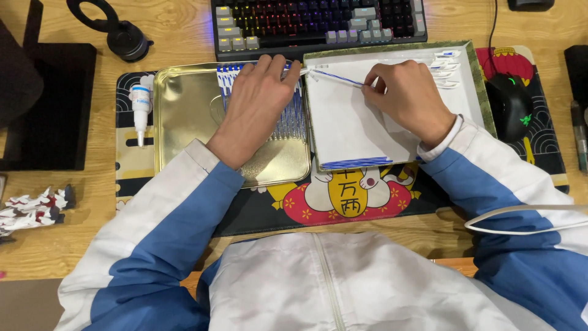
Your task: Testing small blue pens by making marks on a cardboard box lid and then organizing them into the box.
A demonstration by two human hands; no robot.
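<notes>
My left hand rests over a row of thin blue-and-white paper strips lying in a gold metal tray, its fingertips pinching one end of a rolled blue-and-white paper stick. My right hand pinches the other end of that stick above a white sheet in a second, green-rimmed tray. Several small folded white pieces lie at the sheet's far right corner. A strip of blue-striped paper sits along the sheet's near edge.
A glue bottle lies left of the gold tray on a patterned desk mat. A backlit keyboard is behind, a black mouse to the right, a white cable across my right sleeve, crumpled paper at left.
</notes>
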